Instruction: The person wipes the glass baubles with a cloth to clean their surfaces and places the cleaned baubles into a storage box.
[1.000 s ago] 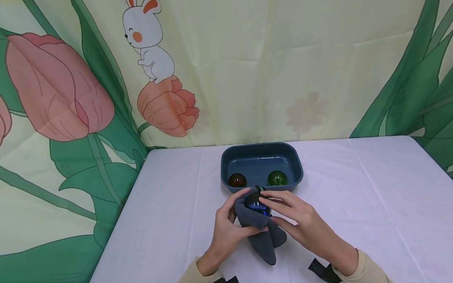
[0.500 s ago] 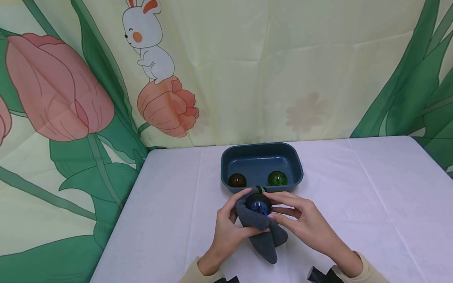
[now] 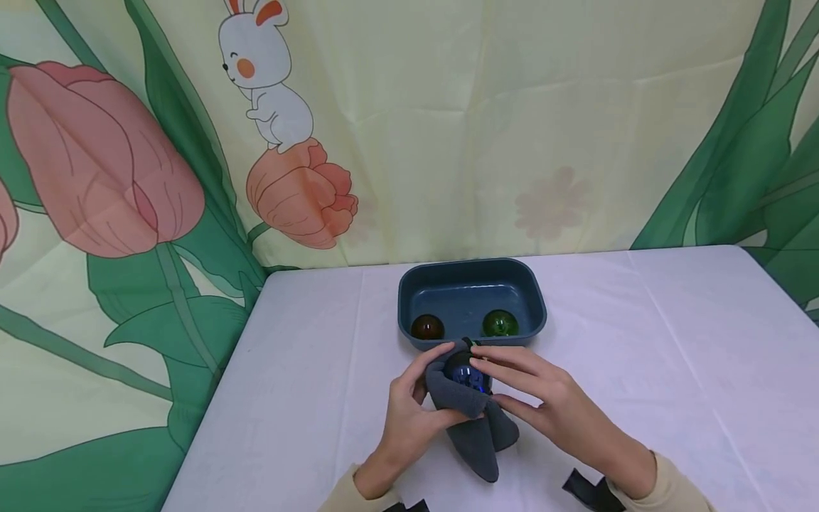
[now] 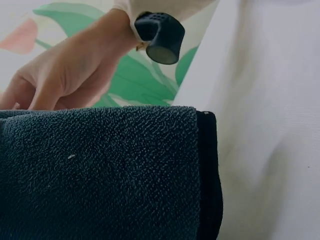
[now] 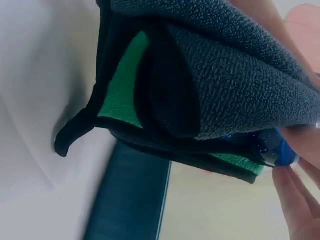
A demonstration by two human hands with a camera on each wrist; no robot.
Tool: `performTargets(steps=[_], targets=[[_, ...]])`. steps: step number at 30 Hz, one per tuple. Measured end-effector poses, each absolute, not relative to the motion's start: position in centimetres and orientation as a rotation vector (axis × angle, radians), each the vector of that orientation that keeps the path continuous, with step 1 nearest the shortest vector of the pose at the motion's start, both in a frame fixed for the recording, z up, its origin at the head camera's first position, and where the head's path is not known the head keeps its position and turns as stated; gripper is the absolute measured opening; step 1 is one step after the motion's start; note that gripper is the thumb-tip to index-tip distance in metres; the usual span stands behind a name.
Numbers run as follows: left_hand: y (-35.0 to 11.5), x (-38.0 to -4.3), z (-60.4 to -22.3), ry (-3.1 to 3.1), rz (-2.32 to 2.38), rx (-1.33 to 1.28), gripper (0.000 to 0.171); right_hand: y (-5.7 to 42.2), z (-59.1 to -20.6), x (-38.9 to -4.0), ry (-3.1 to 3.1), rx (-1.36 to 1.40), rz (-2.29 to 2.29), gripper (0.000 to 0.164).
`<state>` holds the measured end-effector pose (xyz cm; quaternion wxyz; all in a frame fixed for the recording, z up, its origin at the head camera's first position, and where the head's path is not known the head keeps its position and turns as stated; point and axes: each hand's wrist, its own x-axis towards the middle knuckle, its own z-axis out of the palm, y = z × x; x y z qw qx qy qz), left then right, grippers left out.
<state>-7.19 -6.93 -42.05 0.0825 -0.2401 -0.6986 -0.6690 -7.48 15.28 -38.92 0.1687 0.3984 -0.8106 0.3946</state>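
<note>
A dark blue, shiny glass ball (image 3: 464, 372) sits in the folds of a grey cloth (image 3: 472, 444), just in front of the tray. My left hand (image 3: 409, 416) grips the cloth around the ball from the left, thumb in front and fingers behind. My right hand (image 3: 553, 395) holds the ball's right side between its fingertips and thumb. In the right wrist view the cloth (image 5: 240, 85) shows a green underside and black edging, and the ball (image 5: 272, 147) peeks out beneath a fold. Cloth (image 4: 105, 170) fills the lower left of the left wrist view.
Behind the hands stands a dark blue tray (image 3: 473, 270) holding a brown ball (image 3: 427, 327) and a green ball (image 3: 500, 323) along its near side. A white cloth covers the table (image 3: 640, 355). A printed curtain (image 3: 422, 142) hangs behind its far edge.
My right fingers drew back to the ball's right edge half a second ago and now reach over its top again. My left hand keeps its grip on the cloth, hardly moving.
</note>
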Motion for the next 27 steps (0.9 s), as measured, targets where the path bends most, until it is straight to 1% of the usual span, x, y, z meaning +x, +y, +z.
performTargets(steps=[4,11,14,17,20,24,27], targets=[[-6.91,-7.11,-42.20,-2.100,-2.030,-0.696,0.076,15.19,-39.13,-7.58,-2.251,1.201,1.099,0.043],[-6.77,-7.22,-42.27,-2.103,-2.084,-0.676,0.078,15.10,-39.07,-7.27,-2.331,1.107,1.077,0.044],[-6.70,-7.27,-42.36,-2.096,-2.087,-0.674,0.079,14.90,-38.90,-7.14,-2.390,1.027,1.233,0.045],[-6.66,-7.23,-42.43,-2.099,-2.093,-0.660,0.079,14.73,-38.64,-7.15,-2.441,0.919,1.517,0.052],[-6.67,-7.17,-42.40,-2.101,-2.098,-0.642,0.079,14.58,-38.45,-7.32,-2.489,0.795,1.756,0.049],[-6.79,-7.12,-42.26,-2.102,-2.100,-0.621,0.078,14.42,-38.34,-7.52,-2.552,0.708,1.848,0.048],[-6.92,-7.14,-42.17,-2.096,-2.102,-0.611,0.077,14.40,-38.20,-7.55,-2.577,0.714,1.829,0.050]])
